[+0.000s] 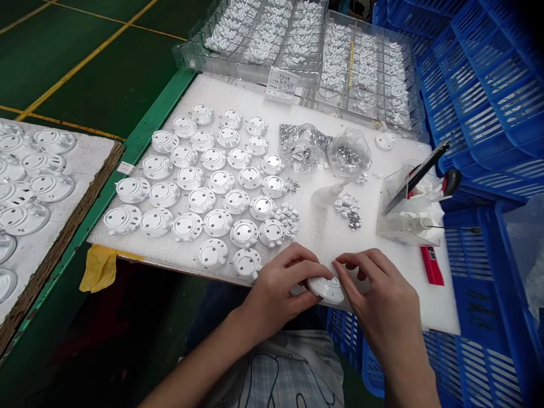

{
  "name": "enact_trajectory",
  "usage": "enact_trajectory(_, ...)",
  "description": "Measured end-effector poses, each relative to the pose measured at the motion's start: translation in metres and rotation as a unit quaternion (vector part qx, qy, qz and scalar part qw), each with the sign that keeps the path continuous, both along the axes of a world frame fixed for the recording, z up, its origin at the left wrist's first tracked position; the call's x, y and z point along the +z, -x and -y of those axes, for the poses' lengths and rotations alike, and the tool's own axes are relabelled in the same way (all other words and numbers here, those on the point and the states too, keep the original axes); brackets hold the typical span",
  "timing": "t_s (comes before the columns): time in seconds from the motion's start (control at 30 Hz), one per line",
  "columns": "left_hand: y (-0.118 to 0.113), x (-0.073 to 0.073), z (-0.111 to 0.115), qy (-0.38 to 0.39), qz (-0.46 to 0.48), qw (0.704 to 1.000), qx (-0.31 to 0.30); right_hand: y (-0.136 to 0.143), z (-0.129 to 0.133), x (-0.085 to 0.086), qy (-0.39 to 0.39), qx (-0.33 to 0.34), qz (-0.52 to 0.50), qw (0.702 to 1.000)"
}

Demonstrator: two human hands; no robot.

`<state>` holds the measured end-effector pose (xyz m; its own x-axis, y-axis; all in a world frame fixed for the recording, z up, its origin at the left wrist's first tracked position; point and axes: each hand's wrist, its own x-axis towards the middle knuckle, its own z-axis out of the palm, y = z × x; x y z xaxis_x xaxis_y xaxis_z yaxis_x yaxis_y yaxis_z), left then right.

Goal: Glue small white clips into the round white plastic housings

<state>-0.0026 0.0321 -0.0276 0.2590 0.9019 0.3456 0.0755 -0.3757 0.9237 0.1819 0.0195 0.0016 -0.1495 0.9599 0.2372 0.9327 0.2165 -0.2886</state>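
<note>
My left hand point(285, 283) grips a round white disc-shaped part point(326, 289) by its rim, holding it tilted above the front edge of the foam sheet. Close against its right side is my right hand point(376, 286), thumb and forefinger pinched together; anything between those fingertips is too small or hidden to name. To the left, several similar white round parts point(219, 222), each with two dark dots, lie in rows on the white foam sheet point(272, 116). Small white pieces point(287, 220) are heaped beside them, and another pile of white pieces point(346, 204) lies further right.
Clear trays point(317, 79) of small white pieces stand at the back. Plastic bags point(349, 152) hold small metal bits. A clear box point(389, 226) contains tools, with a red item point(432, 265) nearby. Blue crates point(480, 102) border the right; another board point(63, 209) stands left.
</note>
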Motion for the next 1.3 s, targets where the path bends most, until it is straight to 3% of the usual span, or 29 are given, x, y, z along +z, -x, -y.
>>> enact_trajectory(0.33, 0.001, -0.001, 0.001, -0.001, -0.003, 1.0, -0.002, -0.018, -0.005, 0.013, 0.037, 0.007, -0.069, 0.997)
enact_trajectory(0.67, -0.002, -0.002, 0.001, -0.011, -0.004, 1.0, 0.004, -0.015, -0.008, 0.006, 0.05, 0.048, -0.038, 0.997)
enact_trajectory(0.8, -0.003, -0.001, 0.001, -0.001, -0.009, 1.0, 0.0, -0.014, -0.009, 0.012, 0.076, 0.056, -0.071, 0.993)
enact_trajectory(0.9, -0.003, 0.0, 0.001, 0.011, -0.003, 1.0, -0.001, -0.012, -0.005, 0.022, 0.11, 0.033, -0.189, 0.975)
enact_trajectory(1.07, -0.005, 0.0, 0.002, 0.003, -0.001, 1.0, 0.005, -0.011, 0.002, 0.03, 0.174, 0.049, -0.372, 0.91)
enact_trajectory(1.17, -0.006, 0.0, 0.002, -0.016, -0.005, 1.0, 0.011, -0.011, 0.003, 0.027, 0.201, 0.057, -0.397, 0.893)
enact_trajectory(1.3, -0.006, -0.002, 0.002, -0.033, -0.01, 0.999, 0.017, -0.01, 0.001, 0.026, 0.21, 0.063, -0.388, 0.895)
